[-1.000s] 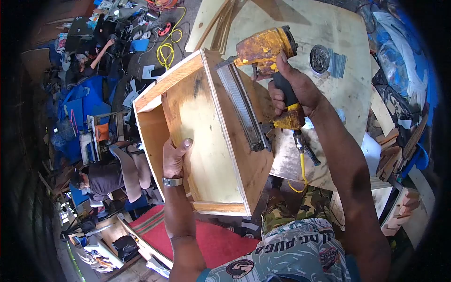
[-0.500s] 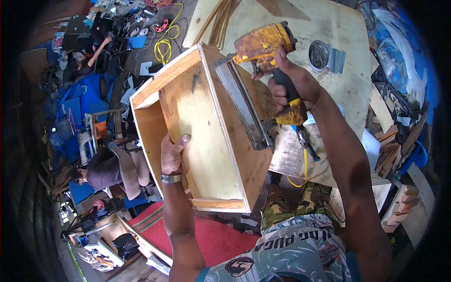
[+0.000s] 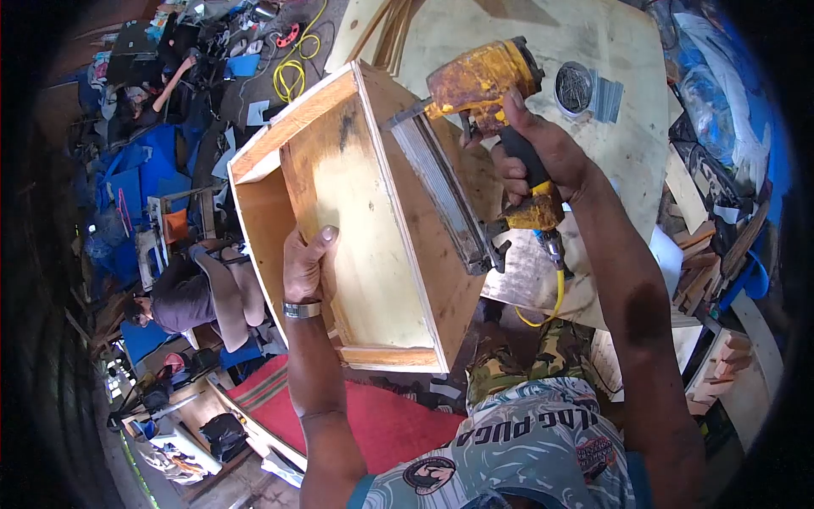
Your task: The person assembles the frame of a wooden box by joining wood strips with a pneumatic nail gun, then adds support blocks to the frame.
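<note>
A wooden box frame [image 3: 373, 229] with a pale inner panel stands tilted in front of me. My left hand [image 3: 307, 259] is closed on the edge of that panel, thumb on its face. In my right hand [image 3: 543, 148] is a worn yellow nail gun [image 3: 479, 81], gripped by its black handle. The gun's nose is at the upper part of the box's right side, and its long magazine slants down along that side. A yellow hose hangs from the handle's end.
Behind the box is a plywood table [image 3: 627, 42] bearing a bowl of nails [image 3: 574, 89] and nail strips [image 3: 607, 100]. A person [image 3: 199, 297] crouches at the left; another person's arm [image 3: 174, 83] shows farther back. Red cloth [image 3: 339, 424] lies below the box.
The box has shifted slightly up and left in view, with my left hand on it. The nail gun has moved slightly right, its nose still by the box's side.
</note>
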Action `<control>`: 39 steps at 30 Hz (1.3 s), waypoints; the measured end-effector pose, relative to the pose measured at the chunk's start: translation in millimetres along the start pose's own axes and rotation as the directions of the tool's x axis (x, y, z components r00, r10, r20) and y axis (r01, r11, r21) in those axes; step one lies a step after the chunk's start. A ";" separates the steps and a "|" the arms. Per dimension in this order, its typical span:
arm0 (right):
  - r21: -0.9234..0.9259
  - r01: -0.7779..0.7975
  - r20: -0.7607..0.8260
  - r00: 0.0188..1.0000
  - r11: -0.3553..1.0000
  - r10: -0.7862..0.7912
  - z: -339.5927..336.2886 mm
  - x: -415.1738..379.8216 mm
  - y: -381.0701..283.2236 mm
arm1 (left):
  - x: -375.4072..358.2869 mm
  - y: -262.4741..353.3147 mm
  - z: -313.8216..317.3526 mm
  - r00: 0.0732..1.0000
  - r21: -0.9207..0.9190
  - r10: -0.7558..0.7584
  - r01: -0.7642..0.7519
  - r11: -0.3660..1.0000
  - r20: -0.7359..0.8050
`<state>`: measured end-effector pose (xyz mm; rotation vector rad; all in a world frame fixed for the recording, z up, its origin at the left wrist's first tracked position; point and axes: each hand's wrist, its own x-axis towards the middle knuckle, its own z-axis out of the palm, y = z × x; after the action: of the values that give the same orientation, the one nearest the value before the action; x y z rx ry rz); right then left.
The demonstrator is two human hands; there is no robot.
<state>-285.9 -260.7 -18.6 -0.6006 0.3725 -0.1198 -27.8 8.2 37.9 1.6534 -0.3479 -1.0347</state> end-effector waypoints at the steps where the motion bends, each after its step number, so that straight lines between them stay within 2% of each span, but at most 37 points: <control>1: -0.010 0.005 0.002 1.000 1.000 -0.005 4.0 -3.0 -1.1 | -0.4 0.0 0.6 1.000 -0.001 0.001 -0.001 1.000 0.000; 6: -0.005 -0.009 -0.040 0.999 1.000 0.009 6.5 -5.4 0.0 | -2.8 6.7 8.9 1.000 -0.029 0.004 -0.003 1.000 0.017; 8: 0.021 -0.030 -0.091 0.995 0.999 0.031 7.9 -6.3 2.1 | -3.2 6.0 7.3 1.000 0.004 -0.007 0.007 1.000 0.003; 15: -0.006 -0.015 -0.114 0.993 1.000 0.014 11.0 -14.2 8.8 | -0.4 4.2 2.6 1.000 0.088 0.029 -0.029 0.996 -0.003; 19: -0.027 -0.037 -0.185 0.982 0.999 0.031 17.6 -22.2 9.8 | -4.0 9.8 11.6 1.000 0.039 0.012 -0.012 0.999 0.011; 23: 0.017 -0.044 -0.091 0.995 0.999 0.045 15.0 -23.3 9.4 | -3.7 8.5 9.6 1.000 0.051 0.011 -0.011 0.999 -0.004; 29: 0.040 0.020 -0.100 0.995 0.999 -0.016 17.4 -28.4 16.1 | -1.2 4.6 4.9 1.000 0.019 0.014 -0.014 1.000 0.019; 32: 0.055 -0.045 -0.128 0.990 0.997 0.051 14.9 -32.5 22.8 | -3.1 7.7 6.9 1.000 0.006 0.010 -0.010 1.000 0.022; 39: 0.038 -0.044 -0.165 0.985 0.998 0.050 20.2 -37.4 24.7 | -5.8 11.0 12.2 1.000 0.019 0.014 -0.014 1.000 0.014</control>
<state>-312.9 -221.6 -5.9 -0.5492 0.5448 -0.1313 -37.5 0.6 50.1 1.6593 -0.3793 -1.0356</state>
